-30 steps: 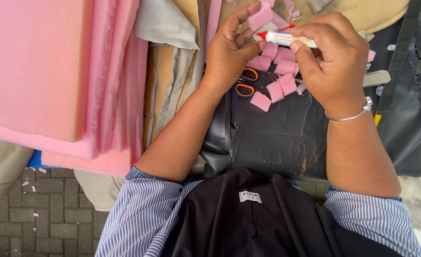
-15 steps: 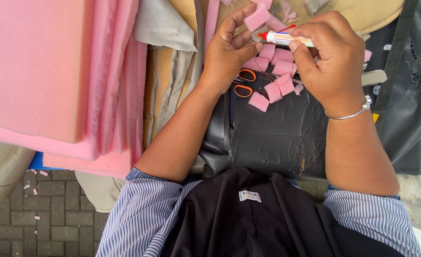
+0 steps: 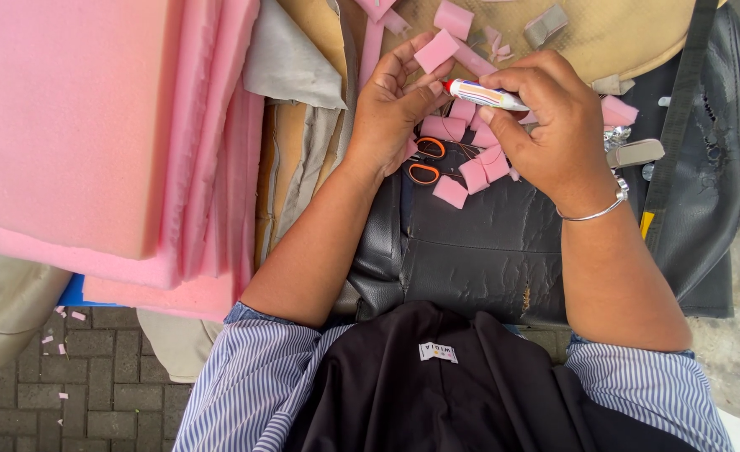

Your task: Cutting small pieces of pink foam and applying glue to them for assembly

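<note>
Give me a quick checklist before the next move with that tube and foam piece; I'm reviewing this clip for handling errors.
1. Right hand grips the small white tube: ok.
2. Left hand holds a pink foam piece at its fingertips: ok.
3. Tube's red tip points toward the left hand: ok.
4. Tip touching the foam piece: not ok, it sits just below it.
5. Orange-handled scissors lie clear under the hands on the black cover: ok.
6. Tube cap on or off: cannot tell.
</note>
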